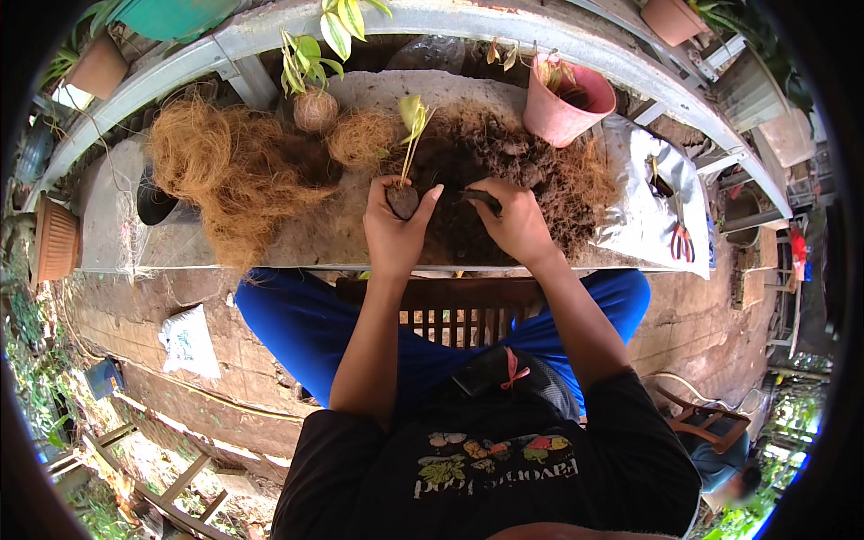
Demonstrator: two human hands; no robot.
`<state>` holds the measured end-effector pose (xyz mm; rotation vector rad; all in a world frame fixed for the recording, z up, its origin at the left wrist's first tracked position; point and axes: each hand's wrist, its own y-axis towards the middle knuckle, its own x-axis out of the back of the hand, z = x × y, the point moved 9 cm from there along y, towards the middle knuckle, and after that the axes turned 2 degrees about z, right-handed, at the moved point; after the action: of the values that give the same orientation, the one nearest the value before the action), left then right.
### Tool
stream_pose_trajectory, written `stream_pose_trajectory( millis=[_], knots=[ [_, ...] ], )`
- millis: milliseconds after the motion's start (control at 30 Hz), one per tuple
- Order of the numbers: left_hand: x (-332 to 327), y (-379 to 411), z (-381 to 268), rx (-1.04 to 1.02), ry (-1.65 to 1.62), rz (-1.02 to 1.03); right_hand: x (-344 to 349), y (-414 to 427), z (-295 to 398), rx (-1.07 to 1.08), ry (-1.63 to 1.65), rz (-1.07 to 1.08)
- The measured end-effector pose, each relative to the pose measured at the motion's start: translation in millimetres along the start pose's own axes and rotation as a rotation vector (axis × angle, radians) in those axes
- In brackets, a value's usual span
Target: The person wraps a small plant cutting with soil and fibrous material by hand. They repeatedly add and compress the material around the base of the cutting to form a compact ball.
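Note:
My left hand grips a dark ball of soil around the base of a small plant with upright stems and pale green leaves. Slightly to its right, my right hand pinches a dark clump, apparently soil. Both hands are above the near side of a loose heap of dark soil mixed with fibre. Beyond my left hand lies a loose nest of brown fibre. Next to that stands a fibre-wrapped ball with a leafy plant growing from it.
Coconut fibre is piled at the table's left, beside a black pot. A pink pot with a wilted plant stands at back right. Red-handled cutters lie on silver plastic. A metal rail runs behind. A person is at lower right.

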<state>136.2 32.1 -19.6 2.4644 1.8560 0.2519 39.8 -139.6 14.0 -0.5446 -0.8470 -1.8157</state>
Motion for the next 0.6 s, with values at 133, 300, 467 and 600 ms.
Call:
stream_pose_trajectory(
  millis=[133,300,467,600],
  knots=[
    [-2,-3,0,0.160,0.242,0.050,1,1,-7,-0.067,0.058,0.014],
    [3,0,6,0.105,0.321,0.012,3,-2,-11,-0.157,0.043,0.038],
    [6,4,18,-0.014,0.180,-0.047,-2,-5,-31,-0.215,0.085,-0.016],
    [-4,4,23,0.118,-0.181,0.041,-12,-3,-31,-0.249,0.204,0.038]
  ],
)
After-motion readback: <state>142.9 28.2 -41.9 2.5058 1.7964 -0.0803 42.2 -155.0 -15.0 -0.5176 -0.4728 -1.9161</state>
